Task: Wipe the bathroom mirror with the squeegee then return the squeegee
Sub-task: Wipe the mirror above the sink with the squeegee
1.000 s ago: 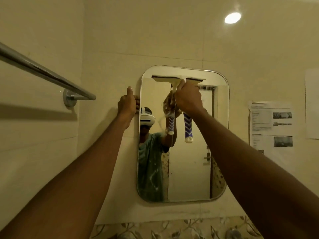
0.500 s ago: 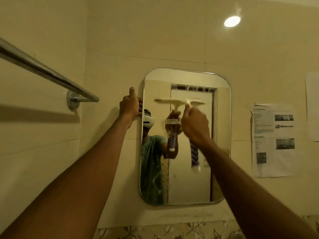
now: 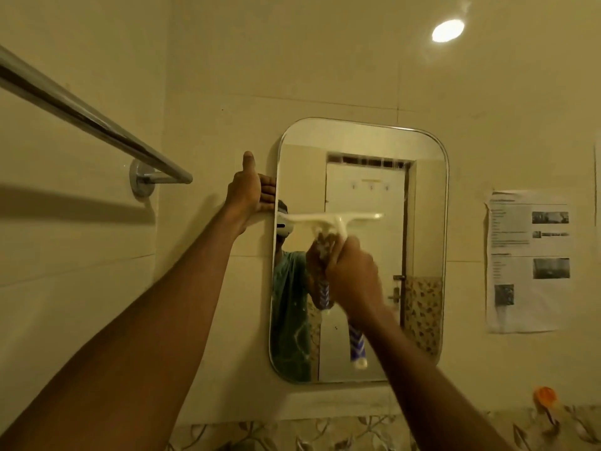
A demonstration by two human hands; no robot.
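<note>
Mirror [image 3: 422, 222]: right hand [image 3: 354, 281] grips squeegee [image 3: 331, 219].

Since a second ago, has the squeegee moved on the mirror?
Yes. The squeegee has slid down from near the top edge of the mirror to about mid-height, held by the right hand.

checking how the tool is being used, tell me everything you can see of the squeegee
The squeegee has a pale cream, plastic-looking T-shaped head with a long, thin, level blade bar, and a handle patterned in blue and white chevrons with a white end cap that sticks out below the wrist. It is blurred, so finer detail cannot be told. The bar lies about halfway down the left part of the mirror, seemingly against the glass, handle pointing down. The right hand grips the handle just under the head; the mirror shows its reflection.
</note>
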